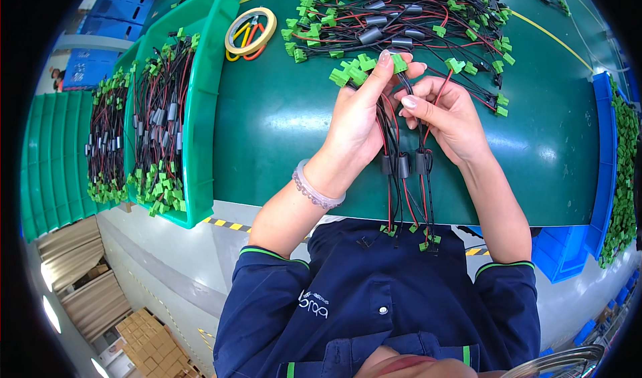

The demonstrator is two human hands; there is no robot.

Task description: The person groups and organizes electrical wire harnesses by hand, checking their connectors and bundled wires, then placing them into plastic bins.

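Note:
My left hand [358, 120] is closed around several red-and-black wire harnesses, their green connectors [352, 71] poking out past the thumb. Beside it, my right hand [458, 120] pinches the wires of a harness near its upper end. One green connector [455, 65] stands out above the right hand on a red wire. Below both hands the harnesses hang down with grey cylindrical cores [403, 166] on them, and their lower ends [428, 243] reach past the table edge in front of my shirt. Fingers partly hide which wires each hand grips.
A large pile of similar harnesses [401, 23] lies across the far side of the green table [281, 130]. A tape roll [251, 33] with coloured-handled tools stands at the far left. Green trays [200, 110] of harnesses are at left; a blue bin [604, 157] with green connectors is at right.

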